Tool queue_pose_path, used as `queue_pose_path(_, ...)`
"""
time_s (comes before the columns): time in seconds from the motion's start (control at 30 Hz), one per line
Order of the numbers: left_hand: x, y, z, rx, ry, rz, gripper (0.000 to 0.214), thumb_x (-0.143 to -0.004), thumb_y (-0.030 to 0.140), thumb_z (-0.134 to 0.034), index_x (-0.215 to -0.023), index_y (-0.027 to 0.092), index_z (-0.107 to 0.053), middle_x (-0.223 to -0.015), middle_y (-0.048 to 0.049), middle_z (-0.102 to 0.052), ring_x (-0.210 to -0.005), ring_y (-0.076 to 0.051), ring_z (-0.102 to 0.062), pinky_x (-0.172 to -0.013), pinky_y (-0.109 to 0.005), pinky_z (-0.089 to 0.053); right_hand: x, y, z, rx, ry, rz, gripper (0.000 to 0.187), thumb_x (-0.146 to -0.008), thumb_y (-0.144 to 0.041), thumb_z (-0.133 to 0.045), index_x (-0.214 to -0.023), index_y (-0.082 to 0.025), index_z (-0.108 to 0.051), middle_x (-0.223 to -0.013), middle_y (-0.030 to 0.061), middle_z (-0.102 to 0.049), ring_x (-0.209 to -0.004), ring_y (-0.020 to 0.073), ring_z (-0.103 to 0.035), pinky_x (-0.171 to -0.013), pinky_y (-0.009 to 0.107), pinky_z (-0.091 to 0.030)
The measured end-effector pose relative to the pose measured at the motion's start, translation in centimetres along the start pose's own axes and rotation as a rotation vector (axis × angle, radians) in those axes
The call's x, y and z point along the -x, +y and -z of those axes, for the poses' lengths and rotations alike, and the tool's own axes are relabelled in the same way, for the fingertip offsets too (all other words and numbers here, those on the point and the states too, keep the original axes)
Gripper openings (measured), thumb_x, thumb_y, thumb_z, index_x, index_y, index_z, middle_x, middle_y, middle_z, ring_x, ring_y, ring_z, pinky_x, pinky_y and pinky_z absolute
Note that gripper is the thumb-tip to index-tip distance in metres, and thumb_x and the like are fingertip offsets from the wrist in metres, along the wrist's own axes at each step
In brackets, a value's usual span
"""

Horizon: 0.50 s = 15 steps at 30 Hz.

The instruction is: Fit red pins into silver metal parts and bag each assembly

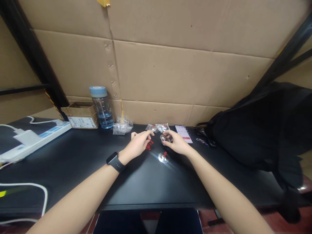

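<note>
A small shiny metal cymbal is held between the thumb and fingers of my right hand. Below it on the black table lies a second finger cymbal, with a red cord loop at its centre. My left hand, a dark watch on its wrist, is bent with thumb and index fingertips apart. Beside its thumb is a bunch of red cord, partly hidden by the hand. Behind the hands, clear plastic packets hold more shiny pieces with red bits.
At the back left stand a water bottle, a small cardboard box and crumpled plastic wrap. A power strip with white cables lies far left. A phone and a black bag are on the right.
</note>
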<state>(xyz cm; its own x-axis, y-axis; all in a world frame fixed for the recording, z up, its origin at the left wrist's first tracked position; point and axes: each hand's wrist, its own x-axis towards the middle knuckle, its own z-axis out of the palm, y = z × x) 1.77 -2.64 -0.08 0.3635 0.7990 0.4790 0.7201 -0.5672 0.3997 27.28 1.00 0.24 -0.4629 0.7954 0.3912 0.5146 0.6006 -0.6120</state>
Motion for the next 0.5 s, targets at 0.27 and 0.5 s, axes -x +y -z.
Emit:
queue_pose_path(0.27,-0.2,0.8,0.3,0.040,0.048,-0.019,0.023,-0.101,0.016,-0.037,-0.119,0.023,-0.049,-0.102,-0.0021,-0.064,-0.090,-0.017,-0.062,-0.083,-0.031,-0.037,0.2,-3.0,-1.0,-0.346,0.030,-0.029,0.040,-0.079,-0.028,-0.075,-0.115,-0.023,-0.059,-0.122,0.0077,-0.066,-0.098,0.0191,-0.065,-0.074,0.030,-0.052)
queue_pose_path(0.5,-0.3,1.3,0.5,0.048,0.093,-0.034,0.019,-0.101,0.021,-0.046,-0.119,0.023,-0.049,-0.094,-0.0013,-0.064,-0.092,-0.018,-0.063,-0.086,-0.033,-0.040,0.4,-4.1,-1.5,-0.473,0.079,-0.031,0.040,-0.079,-0.033,-0.077,-0.113,-0.024,-0.060,-0.121,0.0078,-0.066,-0.099,0.0197,-0.067,-0.078,0.032,-0.056)
